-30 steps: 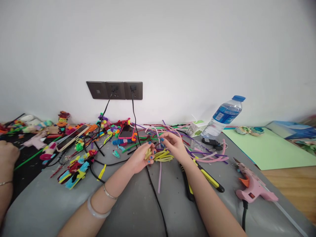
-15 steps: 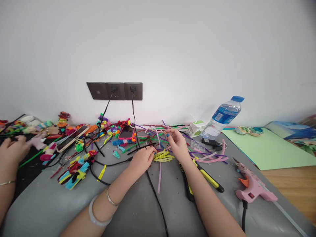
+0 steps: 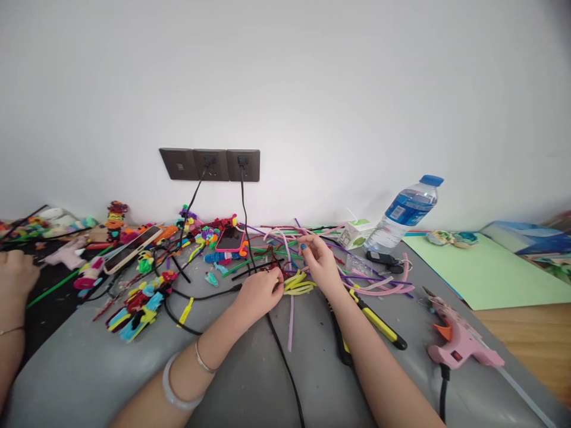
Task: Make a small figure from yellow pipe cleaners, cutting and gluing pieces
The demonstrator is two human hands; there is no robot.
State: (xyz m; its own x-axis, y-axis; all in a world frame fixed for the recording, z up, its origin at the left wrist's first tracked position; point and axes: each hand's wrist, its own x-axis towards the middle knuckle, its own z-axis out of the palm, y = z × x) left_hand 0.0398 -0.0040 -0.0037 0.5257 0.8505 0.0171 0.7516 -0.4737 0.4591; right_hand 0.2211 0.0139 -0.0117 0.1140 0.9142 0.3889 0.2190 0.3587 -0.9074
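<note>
My left hand is closed, thumb and fingers pressed together, beside a bundle of yellow pipe cleaners. Whatever it pinches is too small to make out. Dark red pipe cleaners lie just behind its fingers. Higher and to the right, my right hand is raised with its fingertips drawn together in a pinch; its grip is too small to name. Pink pipe cleaners and purple and green strips spread around it. Under my right forearm lie yellow-and-black pliers, partly hidden.
A pink glue gun lies at right, near green paper. A water bottle leans by a small carton. Black cables cross the grey table. Pipe-cleaner figures and another person's hand are at left.
My left hand has drawn its fingers in a little beside the yellow bundle. My right hand stays nearly in place. The other person's hand has moved left, away from the pink object.
</note>
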